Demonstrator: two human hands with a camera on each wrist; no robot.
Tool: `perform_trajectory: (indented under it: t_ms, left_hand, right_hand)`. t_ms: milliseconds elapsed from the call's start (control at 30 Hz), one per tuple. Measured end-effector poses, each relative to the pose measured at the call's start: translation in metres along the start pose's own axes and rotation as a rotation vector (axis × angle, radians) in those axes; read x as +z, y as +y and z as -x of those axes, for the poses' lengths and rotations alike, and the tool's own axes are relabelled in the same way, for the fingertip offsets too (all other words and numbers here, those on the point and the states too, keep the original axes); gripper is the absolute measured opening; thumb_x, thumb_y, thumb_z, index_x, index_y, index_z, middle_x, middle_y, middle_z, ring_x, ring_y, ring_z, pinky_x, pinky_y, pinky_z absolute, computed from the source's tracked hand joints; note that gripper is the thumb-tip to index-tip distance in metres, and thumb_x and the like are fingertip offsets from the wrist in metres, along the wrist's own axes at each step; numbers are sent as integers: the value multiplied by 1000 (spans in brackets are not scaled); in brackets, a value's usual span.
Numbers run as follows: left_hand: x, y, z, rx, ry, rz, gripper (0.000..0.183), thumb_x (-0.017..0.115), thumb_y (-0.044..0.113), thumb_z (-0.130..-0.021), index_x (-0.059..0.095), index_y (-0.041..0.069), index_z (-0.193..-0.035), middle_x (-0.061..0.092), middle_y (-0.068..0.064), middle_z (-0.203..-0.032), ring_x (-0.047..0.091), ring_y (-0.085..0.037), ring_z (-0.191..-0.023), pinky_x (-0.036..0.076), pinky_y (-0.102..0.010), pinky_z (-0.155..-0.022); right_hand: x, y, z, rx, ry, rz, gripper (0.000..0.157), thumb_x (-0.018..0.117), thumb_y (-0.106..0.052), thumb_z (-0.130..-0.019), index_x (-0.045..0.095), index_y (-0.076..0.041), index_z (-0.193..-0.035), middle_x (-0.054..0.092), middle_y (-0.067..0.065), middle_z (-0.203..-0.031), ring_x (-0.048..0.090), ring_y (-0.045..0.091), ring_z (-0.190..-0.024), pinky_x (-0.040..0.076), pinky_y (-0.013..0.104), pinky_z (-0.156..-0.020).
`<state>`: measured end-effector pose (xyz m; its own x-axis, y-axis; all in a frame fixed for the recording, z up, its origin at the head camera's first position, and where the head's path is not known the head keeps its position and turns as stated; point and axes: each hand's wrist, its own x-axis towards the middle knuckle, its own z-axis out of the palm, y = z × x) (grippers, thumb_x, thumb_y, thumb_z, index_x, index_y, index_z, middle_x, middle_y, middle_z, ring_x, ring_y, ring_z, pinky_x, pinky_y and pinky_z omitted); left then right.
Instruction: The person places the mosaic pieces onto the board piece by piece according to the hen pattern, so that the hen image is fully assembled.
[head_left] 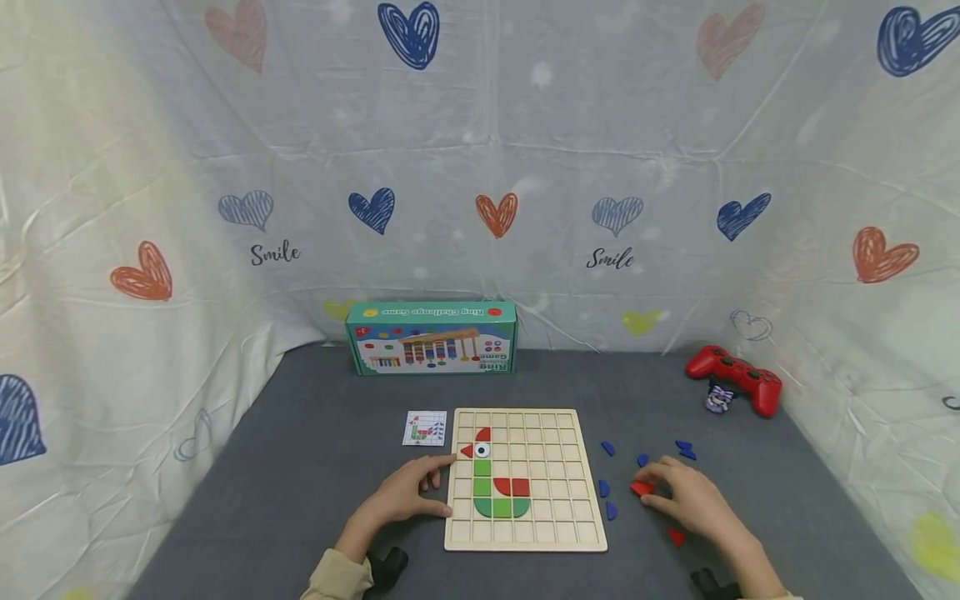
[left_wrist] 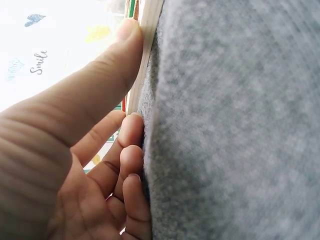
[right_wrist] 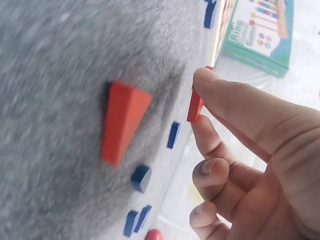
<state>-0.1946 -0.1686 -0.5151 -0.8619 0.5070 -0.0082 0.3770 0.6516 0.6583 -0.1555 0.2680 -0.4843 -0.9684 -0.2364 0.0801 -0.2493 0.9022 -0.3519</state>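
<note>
A wooden grid board point(head_left: 555, 532) lies on the table, with green, red and white eye pieces set in its left part as a bird-like figure. My left hand point(head_left: 401, 493) touches the board's left edge with thumb and index finger; in the left wrist view the other fingers bend loosely against the grey cloth. Right of the board, my right hand point(head_left: 693, 500) pinches a small red block point(right_wrist: 196, 102) between thumb and index finger, just off the table. Another red block point(right_wrist: 122, 125) lies nearer the person. Blue half-round pieces point(head_left: 603, 488) lie between board and right hand.
A pattern card point(head_left: 424, 428) lies left of the board's top corner. Behind stands a green Ring Challenge Game box point(head_left: 435, 337). At the back right are a red game controller point(head_left: 735, 377) and a small purple figure point(head_left: 718, 398). More blue pieces point(head_left: 685, 450) lie beyond the right hand.
</note>
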Motion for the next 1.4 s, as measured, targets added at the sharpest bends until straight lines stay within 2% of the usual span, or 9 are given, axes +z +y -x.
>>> perform_trajectory:
  t_ms: [200,433,933,1400]
  left_hand:
    - [-1,0,1,5,-3,9,76,80,37,-69,50,9,-133,48,3,-83,40,-9,-68,32,-24,-61]
    - [-2,1,2,6,-4,16,76,80,36,-69,50,8,-133,48,1,-83,40,-10,-69,32,-24,-61]
    - [-2,1,4,17,-2,47,76,81,35,-68,50,8,-133,48,0,-83,40,-11,-67,32,-24,-60]
    - [-2,4,2,9,-8,40,76,81,35,-69,50,9,-133,48,1,-84,40,-11,-68,32,-24,-60]
  right_hand:
    - [6,-8,-6,-28,4,-5,20,77,-25,-74,69,-23,-92,55,-11,-84,56,8,-76,44,31,-64]
    - [14,-18,-13,-126,11,-56,20,76,-24,-75,69,-21,-93,56,-12,-85,56,4,-76,44,27,-65]
    - [27,-47,-28,-168,15,-96,24,75,-28,-75,68,-21,-97,57,-11,-87,57,7,-76,44,26,-64]
    - [37,-76,-40,-169,-2,-117,21,75,-30,-76,68,-20,-93,56,-9,-79,47,3,-63,36,22,-55]
